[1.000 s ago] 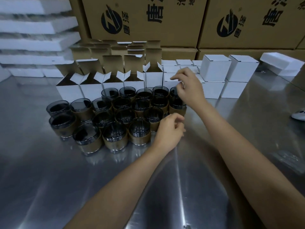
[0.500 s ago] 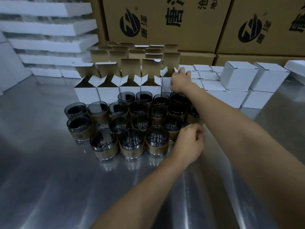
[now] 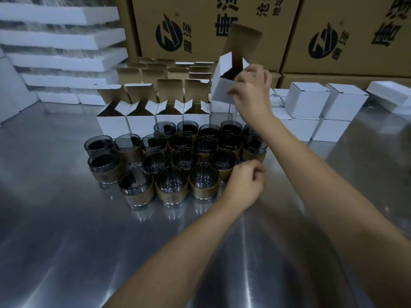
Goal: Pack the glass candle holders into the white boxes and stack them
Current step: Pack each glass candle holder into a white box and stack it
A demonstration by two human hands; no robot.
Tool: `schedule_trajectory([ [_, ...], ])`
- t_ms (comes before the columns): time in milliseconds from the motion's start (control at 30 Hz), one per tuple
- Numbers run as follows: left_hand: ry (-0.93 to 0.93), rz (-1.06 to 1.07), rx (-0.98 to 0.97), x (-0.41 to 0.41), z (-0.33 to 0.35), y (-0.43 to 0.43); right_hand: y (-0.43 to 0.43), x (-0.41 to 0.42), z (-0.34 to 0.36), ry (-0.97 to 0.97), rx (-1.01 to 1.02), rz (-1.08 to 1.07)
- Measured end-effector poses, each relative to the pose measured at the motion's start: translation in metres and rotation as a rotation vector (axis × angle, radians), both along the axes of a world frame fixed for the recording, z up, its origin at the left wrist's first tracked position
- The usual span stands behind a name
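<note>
Above candle holders (image 3: 171, 183), right hand (image 3: 252, 94) fingers (image 3: 255, 71) clamp newly lifted white box (image 3: 222, 88); left hand (image 3: 244, 185) curled, empty.

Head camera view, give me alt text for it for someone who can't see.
A person's right hand holds an open white box, tilted, above a row of open boxes, while the left hand is curled beside a cluster of dark glass candle holders on a steel table. Closed white boxes are stacked at the right.
</note>
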State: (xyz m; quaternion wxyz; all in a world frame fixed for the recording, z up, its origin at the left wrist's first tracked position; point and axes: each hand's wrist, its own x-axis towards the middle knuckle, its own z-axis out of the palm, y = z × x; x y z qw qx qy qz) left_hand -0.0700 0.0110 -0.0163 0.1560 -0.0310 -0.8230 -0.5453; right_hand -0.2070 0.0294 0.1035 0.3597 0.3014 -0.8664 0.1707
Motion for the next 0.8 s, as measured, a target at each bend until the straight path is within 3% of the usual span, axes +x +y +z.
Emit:
schedule_trajectory([
  [100,0.098,0.016,-0.053,0.008,0.007,0.000,0.026,0.048,-0.010,0.150,-0.084,0.094],
  [233,0.422,0.096,-0.155,0.030,0.016,-0.005,0.060,0.093,-0.044,0.124,-0.226,0.156],
  [367,0.626,0.141,-0.155,0.051,0.022,-0.016,0.093,0.113,-0.079,0.242,-0.273,0.240],
  [433,0.629,0.164,-0.140,0.054,0.026,-0.020,0.107,0.118,-0.093,0.254,-0.230,0.279],
  [600,0.467,0.230,-0.125,0.053,0.029,-0.017,0.118,0.124,-0.104,0.022,0.005,0.405],
  [800,0.354,0.273,-0.273,0.051,0.033,-0.014,0.110,0.131,-0.097,-0.129,-0.545,0.328],
])
